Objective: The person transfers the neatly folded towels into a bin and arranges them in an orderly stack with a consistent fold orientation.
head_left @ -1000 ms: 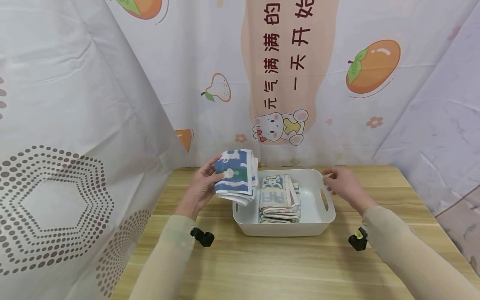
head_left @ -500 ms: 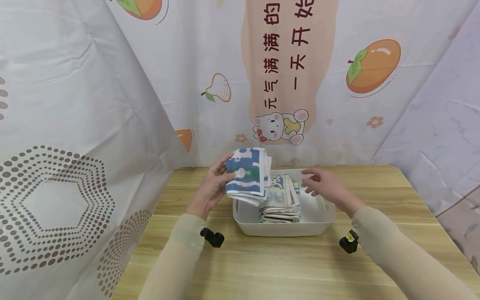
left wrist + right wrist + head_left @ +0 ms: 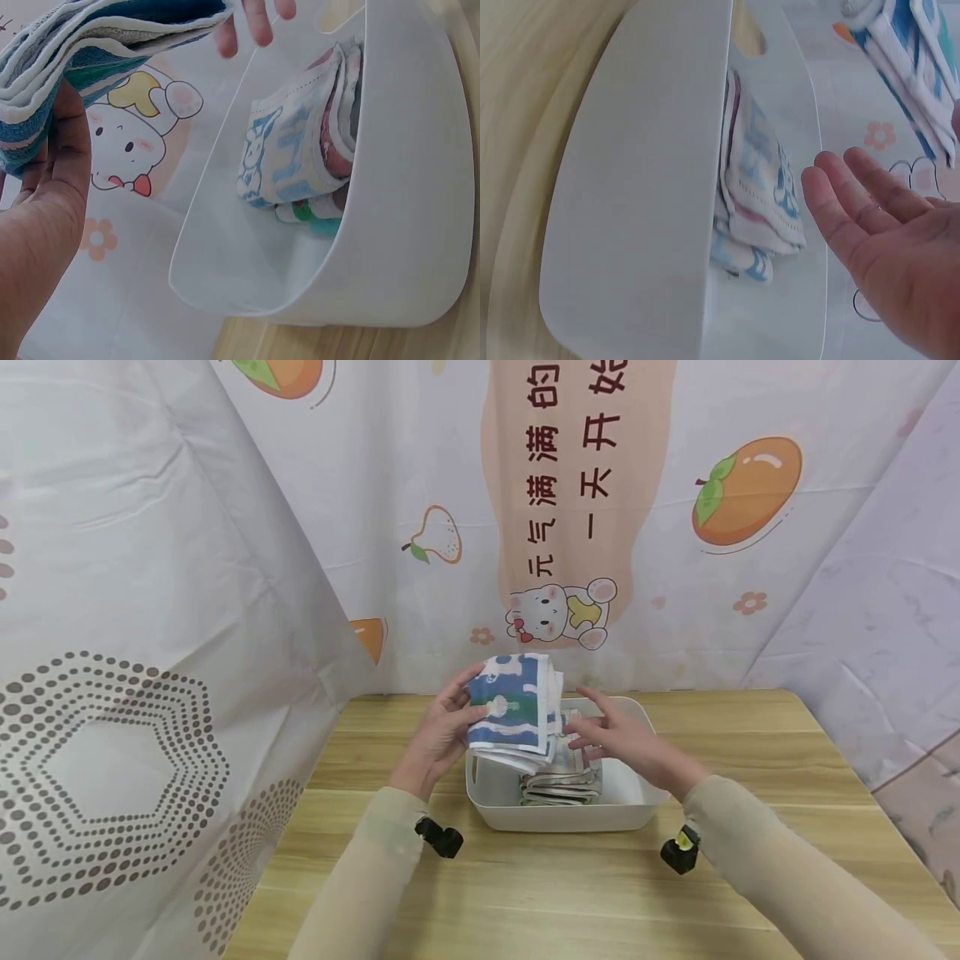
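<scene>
My left hand [image 3: 442, 735] grips a folded blue, green and white towel [image 3: 513, 706] by its left side, thumb on top and fingers beneath, holding it above the left part of a white plastic basket [image 3: 570, 818]. In the left wrist view the towel's stacked layers [image 3: 112, 45] show at the top left. My right hand [image 3: 618, 735] reaches in from the right, fingers spread, close to the towel's right edge and holding nothing. Below, a stack of folded towels [image 3: 761, 180] lies inside the basket, the upper one cream with blue print; in the head view it is partly hidden.
The basket stands on a wood-grain table [image 3: 555, 893], near its back edge. A printed curtain [image 3: 420, 602] hangs right behind the table, and another patterned one [image 3: 150, 610] is on the left. Black wrist cameras [image 3: 440, 837] are strapped to both sleeves.
My left hand has carried the blue towel rightward until it overlaps the basket's stack. My right hand has moved left from the basket's right handle toward the towel, its fingers spreading.
</scene>
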{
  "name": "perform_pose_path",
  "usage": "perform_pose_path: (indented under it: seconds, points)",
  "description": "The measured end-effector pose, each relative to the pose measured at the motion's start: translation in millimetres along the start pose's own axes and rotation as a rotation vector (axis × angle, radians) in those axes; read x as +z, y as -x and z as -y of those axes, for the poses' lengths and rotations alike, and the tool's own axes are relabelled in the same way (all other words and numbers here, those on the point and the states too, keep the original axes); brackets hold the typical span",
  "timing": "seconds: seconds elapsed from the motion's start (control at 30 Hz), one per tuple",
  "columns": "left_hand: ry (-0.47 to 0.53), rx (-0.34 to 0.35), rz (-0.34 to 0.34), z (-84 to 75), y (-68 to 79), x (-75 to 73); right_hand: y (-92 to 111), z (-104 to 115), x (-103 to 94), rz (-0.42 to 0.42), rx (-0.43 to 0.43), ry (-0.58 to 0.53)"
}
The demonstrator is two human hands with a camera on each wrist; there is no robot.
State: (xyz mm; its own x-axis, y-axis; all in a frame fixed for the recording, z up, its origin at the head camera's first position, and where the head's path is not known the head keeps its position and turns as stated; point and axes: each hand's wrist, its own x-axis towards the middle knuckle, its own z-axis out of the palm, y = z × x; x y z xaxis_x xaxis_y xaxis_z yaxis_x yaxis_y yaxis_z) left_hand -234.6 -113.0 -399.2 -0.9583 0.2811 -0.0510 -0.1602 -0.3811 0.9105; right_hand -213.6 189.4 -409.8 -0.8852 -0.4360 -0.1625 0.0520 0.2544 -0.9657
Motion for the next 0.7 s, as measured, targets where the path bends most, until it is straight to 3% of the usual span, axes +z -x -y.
perform_pose_path:
  seconds: [0.17,0.43,0.7]
  points:
    - [0.013,0.011,0.018,3.9,-1.6,4.5,2,3,7.0,0.038,0.0,-0.04]
    - [0.028,0.018,0.048,10.0,-4.4,8.3,1,8,13.1,0.045,-0.03,-0.199]
    - [-0.029,-0.017,0.033,12.3,-1.4,10.1,-1,10,9.4,-0.046,-0.076,-0.141]
